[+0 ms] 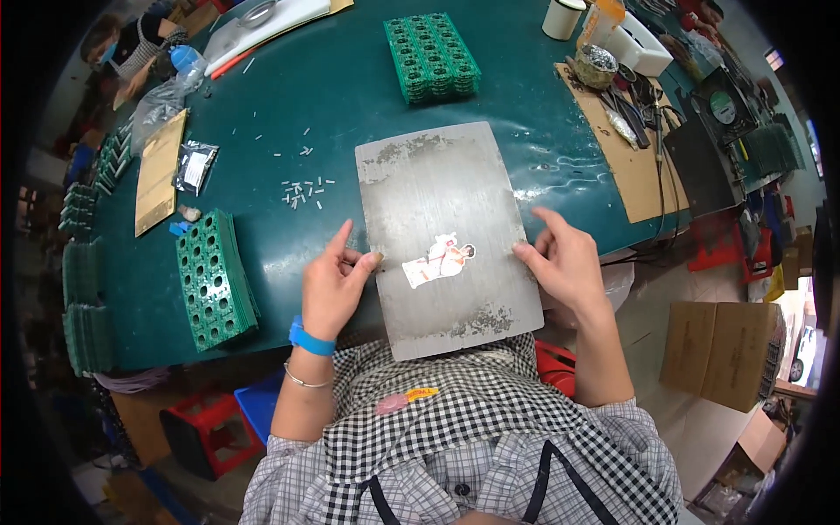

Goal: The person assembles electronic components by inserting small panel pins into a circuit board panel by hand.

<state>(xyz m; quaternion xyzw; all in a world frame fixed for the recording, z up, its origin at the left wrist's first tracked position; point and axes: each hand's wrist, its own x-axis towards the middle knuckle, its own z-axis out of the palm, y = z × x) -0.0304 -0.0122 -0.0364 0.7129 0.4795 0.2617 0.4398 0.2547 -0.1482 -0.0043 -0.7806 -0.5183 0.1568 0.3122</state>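
A flat grey metal plate (442,188) lies before me, its near end reaching past the table edge over my lap. Worn patches mark its surface, and a cut-out figure sticker (440,261) sits near its middle. My left hand (331,284) grips the left edge, thumb on top and index finger stretched forward. At the right edge, my right hand (567,262) has its thumb against the plate, with the other fingers curled beside it; their tips are partly hidden. Small pale pins (302,192) lie scattered on the table left of the plate.
Stacks of green circuit boards (433,57) stand beyond the plate and at left (210,282). Cardboard (643,188) with tools and wires lies at right, near a dark box-shaped fan (723,108). A person (140,44) sits at far left.
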